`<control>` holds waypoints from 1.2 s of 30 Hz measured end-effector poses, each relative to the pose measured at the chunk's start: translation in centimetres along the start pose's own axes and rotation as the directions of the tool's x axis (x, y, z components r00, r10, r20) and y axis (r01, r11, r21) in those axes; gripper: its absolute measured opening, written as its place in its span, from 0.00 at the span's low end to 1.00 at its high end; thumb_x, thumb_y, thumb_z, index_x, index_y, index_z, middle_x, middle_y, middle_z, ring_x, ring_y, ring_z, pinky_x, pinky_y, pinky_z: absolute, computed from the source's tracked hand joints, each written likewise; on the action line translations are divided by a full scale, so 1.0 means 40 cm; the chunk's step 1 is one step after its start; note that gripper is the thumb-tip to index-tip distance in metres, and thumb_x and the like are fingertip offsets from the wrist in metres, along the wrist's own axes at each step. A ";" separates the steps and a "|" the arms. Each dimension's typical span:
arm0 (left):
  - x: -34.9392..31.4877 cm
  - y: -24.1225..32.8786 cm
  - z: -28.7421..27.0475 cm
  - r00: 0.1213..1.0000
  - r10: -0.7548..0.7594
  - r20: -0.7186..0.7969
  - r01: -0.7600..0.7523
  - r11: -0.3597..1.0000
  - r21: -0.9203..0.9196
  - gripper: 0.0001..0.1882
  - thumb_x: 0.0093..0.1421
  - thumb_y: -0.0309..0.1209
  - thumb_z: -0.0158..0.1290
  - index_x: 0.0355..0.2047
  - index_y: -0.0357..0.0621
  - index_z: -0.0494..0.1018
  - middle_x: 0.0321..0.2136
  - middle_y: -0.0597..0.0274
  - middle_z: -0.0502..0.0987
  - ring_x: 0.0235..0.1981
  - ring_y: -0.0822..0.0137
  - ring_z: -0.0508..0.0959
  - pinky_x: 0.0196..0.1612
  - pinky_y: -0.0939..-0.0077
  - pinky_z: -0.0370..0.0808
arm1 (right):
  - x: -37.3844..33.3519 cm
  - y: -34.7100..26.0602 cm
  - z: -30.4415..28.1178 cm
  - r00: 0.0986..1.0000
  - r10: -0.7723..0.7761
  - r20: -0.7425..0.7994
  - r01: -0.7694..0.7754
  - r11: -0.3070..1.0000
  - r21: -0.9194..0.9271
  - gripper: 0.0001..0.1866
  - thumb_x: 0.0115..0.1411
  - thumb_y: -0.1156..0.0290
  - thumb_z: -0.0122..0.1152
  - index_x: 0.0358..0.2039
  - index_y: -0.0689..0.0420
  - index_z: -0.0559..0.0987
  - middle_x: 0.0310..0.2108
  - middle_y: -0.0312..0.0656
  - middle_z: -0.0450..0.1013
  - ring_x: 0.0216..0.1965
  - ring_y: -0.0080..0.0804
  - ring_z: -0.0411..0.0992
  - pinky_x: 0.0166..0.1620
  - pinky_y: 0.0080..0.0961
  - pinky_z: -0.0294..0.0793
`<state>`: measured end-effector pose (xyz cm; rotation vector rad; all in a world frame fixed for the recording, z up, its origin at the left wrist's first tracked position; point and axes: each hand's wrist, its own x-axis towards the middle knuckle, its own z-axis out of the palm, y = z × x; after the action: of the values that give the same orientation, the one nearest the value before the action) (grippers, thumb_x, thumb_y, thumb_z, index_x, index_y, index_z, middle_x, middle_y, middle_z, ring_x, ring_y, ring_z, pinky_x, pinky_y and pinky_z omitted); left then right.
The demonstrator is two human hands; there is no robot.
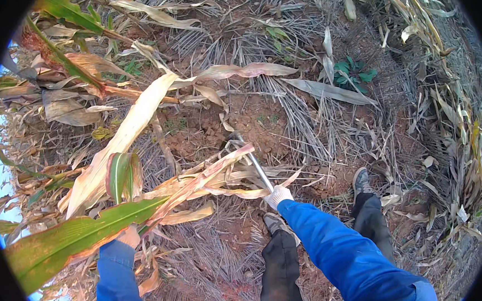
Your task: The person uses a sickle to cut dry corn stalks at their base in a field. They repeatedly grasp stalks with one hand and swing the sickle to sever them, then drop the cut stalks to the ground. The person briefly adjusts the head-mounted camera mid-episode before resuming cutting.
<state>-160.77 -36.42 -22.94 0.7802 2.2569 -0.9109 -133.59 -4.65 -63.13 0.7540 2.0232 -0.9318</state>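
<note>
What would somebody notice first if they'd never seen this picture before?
Probably the bright blue right sleeve at lower right, leading to a right hand, seemingly gloved, around a shiny rod near the middle. Next might be the big green leaf at lower left, partly hiding the left hand, and the long, pale, dry leaf above it.

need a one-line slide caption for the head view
Right hand gripping a grey pole, left hand among corn leaves, above straw and reddish soil.
</note>
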 end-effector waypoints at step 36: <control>-0.410 0.969 -2.252 0.639 0.603 -0.477 -0.343 0.779 0.525 0.27 0.71 0.40 0.43 0.69 0.57 0.67 0.65 0.49 0.70 0.67 0.43 0.67 0.69 0.41 0.58 | -1.718 1.237 -1.263 0.642 0.765 -0.048 0.300 -0.193 0.934 0.14 0.52 0.69 0.76 0.29 0.64 0.79 0.21 0.46 0.76 0.15 0.36 0.74 0.19 0.38 0.79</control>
<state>-149.11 48.99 26.61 2.0415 2.1752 -0.9196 -80.02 50.80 -1.67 2.7521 0.8023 -2.1600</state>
